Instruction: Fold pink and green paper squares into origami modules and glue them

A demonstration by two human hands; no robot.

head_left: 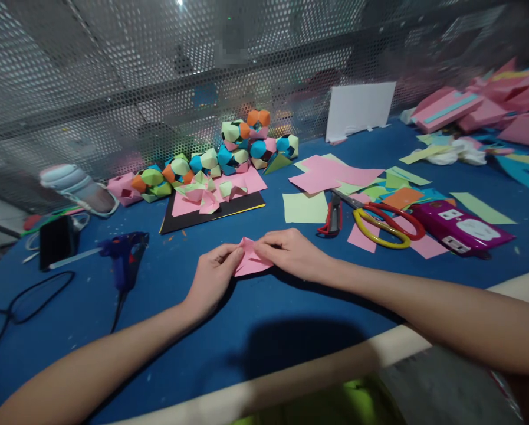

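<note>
Between my two hands, just over the blue table, is a small piece of pink paper [252, 265] with a folded, pointed top. My left hand [215, 273] pinches its left side between thumb and fingers. On the right side, my right hand [288, 251] grips the paper, its thumb and fingers pressed near the fold. Beyond the hands lie a pale green paper square [305, 208] and a red and black box cutter [334, 217]. Folded green and pink paper pieces [204, 192] rest on pink and black sheets [242, 206].
A row of folded paper balls [206, 160] stands along the perforated metal panel [158, 77]. At left are a glue gun [123, 254], a phone [57, 241] and a bottle [79, 186]. Scissors [381, 230], a purple power strip [463, 227] and paper scraps lie to the right.
</note>
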